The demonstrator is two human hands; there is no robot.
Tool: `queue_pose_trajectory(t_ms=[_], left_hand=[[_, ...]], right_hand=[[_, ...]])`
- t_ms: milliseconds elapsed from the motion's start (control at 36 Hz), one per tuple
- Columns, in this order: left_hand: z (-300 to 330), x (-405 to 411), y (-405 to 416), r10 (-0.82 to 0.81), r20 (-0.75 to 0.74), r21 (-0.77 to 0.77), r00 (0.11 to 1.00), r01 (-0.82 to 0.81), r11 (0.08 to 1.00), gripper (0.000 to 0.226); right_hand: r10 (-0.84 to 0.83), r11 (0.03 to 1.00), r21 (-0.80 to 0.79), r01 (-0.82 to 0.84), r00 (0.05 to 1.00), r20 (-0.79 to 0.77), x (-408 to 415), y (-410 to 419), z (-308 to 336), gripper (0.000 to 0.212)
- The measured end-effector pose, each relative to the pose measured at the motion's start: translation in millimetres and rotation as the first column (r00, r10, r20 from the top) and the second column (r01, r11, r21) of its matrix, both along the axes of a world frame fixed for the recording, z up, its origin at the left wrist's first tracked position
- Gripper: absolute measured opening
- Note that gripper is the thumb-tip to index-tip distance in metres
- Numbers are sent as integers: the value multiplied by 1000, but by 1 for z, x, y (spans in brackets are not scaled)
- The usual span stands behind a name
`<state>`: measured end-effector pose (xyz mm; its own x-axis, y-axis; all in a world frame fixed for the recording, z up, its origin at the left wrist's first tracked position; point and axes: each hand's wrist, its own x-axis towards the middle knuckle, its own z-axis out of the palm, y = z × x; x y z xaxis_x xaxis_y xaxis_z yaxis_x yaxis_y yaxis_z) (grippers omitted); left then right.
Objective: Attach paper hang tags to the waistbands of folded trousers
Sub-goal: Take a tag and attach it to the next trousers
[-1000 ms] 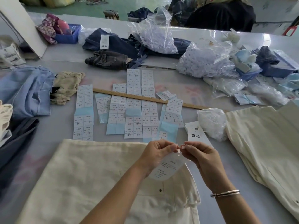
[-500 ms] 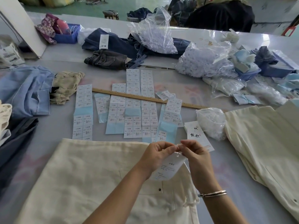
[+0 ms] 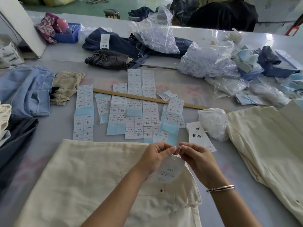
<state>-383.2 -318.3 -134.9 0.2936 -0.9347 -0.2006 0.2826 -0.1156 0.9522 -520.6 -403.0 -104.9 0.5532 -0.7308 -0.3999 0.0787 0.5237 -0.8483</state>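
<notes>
Cream folded trousers (image 3: 91,182) run off the bottom edge at 6 o'clock; forearms cover part of the waistband. White paper hang tag (image 3: 170,169) is partly hidden behind the left hand (image 3: 155,157) and right hand (image 3: 196,158); its print is too small to read. Thin string at the fingertips is barely visible, so its path is unclear. Second cream garment (image 3: 268,145) is cut off at 3 o'clock. White sticker sheets (image 3: 134,112) at 12 have illegible small print.
</notes>
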Motion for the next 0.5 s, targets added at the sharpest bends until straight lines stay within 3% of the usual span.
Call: queue_pose_trajectory(t_ms=[111,222,389,500], left_hand=[[1,2,0,-43,302,3,952,44,999,6],[1,-1,-2,-43,466,-5,884,51,999,8],[3,-4,-2,-1,487,-28,873,17,999,22],[5,-4,-3,15,498,-37,867,4,999,20]], right_hand=[[-10,999,46,8,998,57,-1,0,-4,10],[4,999,54,-6,999,41,-1,1,-7,9],[23,999,22,-25,998,61,-2,1,-8,8],[15,1000,22,-17,997,79,-1,1,-8,8]])
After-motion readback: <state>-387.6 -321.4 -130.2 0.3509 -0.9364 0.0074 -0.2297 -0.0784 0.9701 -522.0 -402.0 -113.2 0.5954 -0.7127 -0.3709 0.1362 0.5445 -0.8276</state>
